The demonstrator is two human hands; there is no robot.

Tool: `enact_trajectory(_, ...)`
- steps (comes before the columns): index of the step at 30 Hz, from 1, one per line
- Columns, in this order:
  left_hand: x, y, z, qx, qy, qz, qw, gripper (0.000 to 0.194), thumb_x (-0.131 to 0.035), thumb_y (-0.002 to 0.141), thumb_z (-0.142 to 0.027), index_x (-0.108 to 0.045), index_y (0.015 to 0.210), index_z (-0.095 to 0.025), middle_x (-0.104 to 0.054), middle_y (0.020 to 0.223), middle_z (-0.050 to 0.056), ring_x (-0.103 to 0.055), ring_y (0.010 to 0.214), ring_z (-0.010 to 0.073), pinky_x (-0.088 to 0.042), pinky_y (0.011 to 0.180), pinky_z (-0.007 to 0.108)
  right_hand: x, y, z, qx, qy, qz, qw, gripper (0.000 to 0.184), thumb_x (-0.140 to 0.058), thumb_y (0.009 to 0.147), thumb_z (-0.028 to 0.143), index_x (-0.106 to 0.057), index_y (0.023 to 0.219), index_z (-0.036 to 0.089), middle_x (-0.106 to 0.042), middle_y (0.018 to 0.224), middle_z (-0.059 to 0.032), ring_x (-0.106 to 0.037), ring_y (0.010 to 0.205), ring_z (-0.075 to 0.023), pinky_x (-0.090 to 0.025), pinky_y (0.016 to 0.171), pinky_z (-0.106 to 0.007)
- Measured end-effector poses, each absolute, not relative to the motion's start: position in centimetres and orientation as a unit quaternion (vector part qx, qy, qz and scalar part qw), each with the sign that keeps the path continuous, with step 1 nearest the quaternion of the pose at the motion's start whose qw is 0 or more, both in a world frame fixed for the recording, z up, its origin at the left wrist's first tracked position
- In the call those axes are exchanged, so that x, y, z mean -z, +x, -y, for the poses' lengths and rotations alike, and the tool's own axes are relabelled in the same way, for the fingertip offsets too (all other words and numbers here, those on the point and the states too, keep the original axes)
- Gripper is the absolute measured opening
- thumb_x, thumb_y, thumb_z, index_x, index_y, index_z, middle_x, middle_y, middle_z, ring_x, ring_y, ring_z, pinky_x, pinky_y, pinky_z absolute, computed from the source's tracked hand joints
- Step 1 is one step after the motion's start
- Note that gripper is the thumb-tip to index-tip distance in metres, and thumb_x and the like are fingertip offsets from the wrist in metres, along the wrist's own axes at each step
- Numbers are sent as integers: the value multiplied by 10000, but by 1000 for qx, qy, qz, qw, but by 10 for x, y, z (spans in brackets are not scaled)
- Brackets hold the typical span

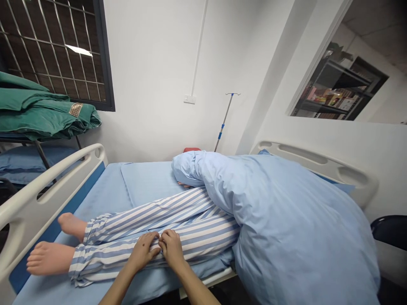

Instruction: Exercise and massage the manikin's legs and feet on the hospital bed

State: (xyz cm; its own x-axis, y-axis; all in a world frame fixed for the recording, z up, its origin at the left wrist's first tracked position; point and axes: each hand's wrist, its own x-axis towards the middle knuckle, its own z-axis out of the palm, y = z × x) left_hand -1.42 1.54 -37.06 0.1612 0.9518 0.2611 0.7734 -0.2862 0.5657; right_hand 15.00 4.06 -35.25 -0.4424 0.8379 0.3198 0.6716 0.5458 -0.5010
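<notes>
A manikin lies on the bed in blue-and-white striped trousers, its bare plastic-looking feet at the left end. My left hand is on the nearer leg around the knee, fingers curled over the cloth and thumb drawn in. Right beside it, my right hand grips the same leg with bent fingers. The two hands nearly meet at the fingertips. A light blue quilt, folded back, covers the upper body and hangs over the near side. Part of a manikin hand shows under its edge.
A cream bed end board stands at the left, and a headboard at the right. Behind the bed are an IV pole and a red object. Green folded covers lie at far left; a dark chair is at right.
</notes>
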Motion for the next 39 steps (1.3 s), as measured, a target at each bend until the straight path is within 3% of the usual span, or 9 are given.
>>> enact_trajectory(8,357,-9,-19,-308,710,-598,208,181,-435,814,-364,-546,818,-221,-647,900,41,-582,877,183,-437,832,333,346,146,-49,-153,-436,851,249,124,-521,794,111,-592,849,196,-584,917,-30,-496,894,-176,-378,805,-276)
enact_trajectory(13,352,-7,-16,-310,696,-614,207,196,-393,820,-340,-550,828,-224,-652,935,39,-573,916,178,-409,869,322,347,155,-51,-195,-412,851,260,168,-549,768,112,-603,906,192,-581,963,-32,-494,940,-167,-369,848,-262)
enact_trajectory(25,349,-2,-17,-283,660,-655,235,172,-414,776,-332,-544,835,-235,-638,1017,17,-545,1001,178,-373,903,313,349,145,-67,-224,-476,825,206,117,-526,757,141,-638,743,173,-609,864,-52,-533,867,-169,-367,767,-250)
enact_trajectory(34,357,-4,-23,-289,649,-663,237,171,-365,813,-310,-502,762,-221,-650,943,24,-561,959,170,-377,844,290,338,141,-64,-78,-425,889,154,173,-441,797,98,-588,880,137,-610,897,-100,-511,899,-222,-376,772,-306)
enact_trajectory(39,365,-5,-25,-301,648,-660,232,190,-344,832,-342,-471,757,-223,-646,923,30,-565,922,175,-377,825,296,335,140,-65,-77,-414,895,145,184,-425,797,74,-576,880,140,-607,894,-88,-503,895,-215,-374,769,-298)
